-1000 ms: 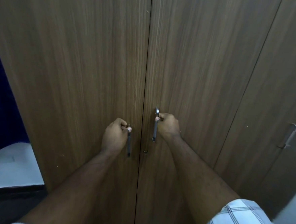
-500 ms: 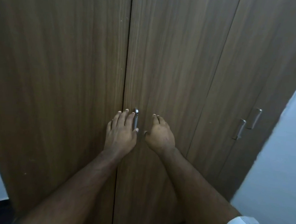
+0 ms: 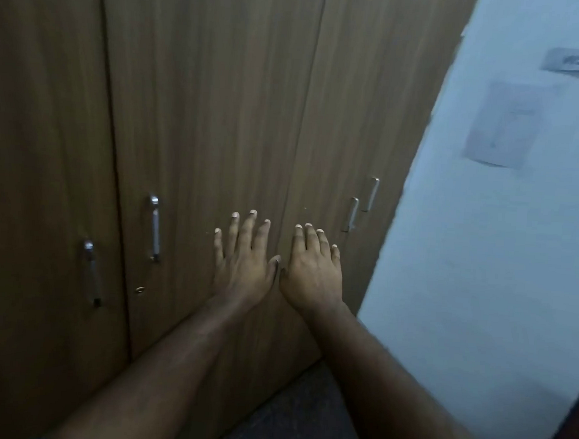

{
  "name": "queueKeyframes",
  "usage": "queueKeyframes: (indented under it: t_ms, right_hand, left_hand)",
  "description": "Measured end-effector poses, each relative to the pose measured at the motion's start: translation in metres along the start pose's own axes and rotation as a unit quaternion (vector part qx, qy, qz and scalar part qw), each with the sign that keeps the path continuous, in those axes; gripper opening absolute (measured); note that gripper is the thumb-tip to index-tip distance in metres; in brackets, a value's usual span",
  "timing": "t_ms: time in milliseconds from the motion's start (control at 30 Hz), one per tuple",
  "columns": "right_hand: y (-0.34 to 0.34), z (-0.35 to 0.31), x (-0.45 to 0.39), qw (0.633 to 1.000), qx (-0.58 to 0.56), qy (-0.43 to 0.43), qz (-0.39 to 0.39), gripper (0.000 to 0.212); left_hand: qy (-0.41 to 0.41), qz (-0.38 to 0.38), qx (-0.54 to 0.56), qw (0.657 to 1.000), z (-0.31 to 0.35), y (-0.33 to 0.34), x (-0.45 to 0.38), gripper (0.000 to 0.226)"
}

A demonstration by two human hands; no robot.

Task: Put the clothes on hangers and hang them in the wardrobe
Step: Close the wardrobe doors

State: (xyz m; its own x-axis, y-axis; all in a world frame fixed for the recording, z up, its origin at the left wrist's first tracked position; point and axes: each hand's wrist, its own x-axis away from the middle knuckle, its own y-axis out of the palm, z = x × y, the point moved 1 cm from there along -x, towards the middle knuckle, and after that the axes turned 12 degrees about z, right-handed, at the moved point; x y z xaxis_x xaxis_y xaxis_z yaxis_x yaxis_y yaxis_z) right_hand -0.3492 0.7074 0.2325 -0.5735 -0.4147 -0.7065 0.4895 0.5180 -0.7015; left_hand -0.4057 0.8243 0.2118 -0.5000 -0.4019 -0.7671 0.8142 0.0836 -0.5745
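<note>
**Both hands held flat before closed wardrobe doors**

Head view: wardrobe (image 3: 203,110) doors closed, wood-grain. Left hand (image 3: 244,260) and right hand (image 3: 313,272) side by side, fingers straight and slightly spread, holding nothing; contact with the door cannot be told. Two metal handles (image 3: 154,227) lie left of the hands, two smaller ones (image 3: 353,214) right. Pale wall (image 3: 501,251) at right carries a blurred paper notice (image 3: 503,124). No clothes or hangers visible.

I see the brown wooden wardrobe (image 3: 203,110) with its doors shut. My left hand (image 3: 244,260) and right hand (image 3: 313,272) are stretched out side by side in front of the doors, fingers straight and spread, holding nothing; whether they touch the wood I cannot tell. Two metal handles (image 3: 155,227) sit to the left of my hands, two smaller ones (image 3: 353,214) to the right. A pale wall (image 3: 483,267) with a blurred paper sign (image 3: 500,124) stands on the right.
</note>
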Motion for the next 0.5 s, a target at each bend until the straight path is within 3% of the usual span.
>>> queueKeyframes:
  t_ms: [500]
  right_hand:
    - [-0.078,0.230,0.105,0.988,0.101,0.119,-0.011,0.068]
  left_hand:
    - [0.113,-0.109,0.085,0.984,0.247,0.065,0.080,0.073]
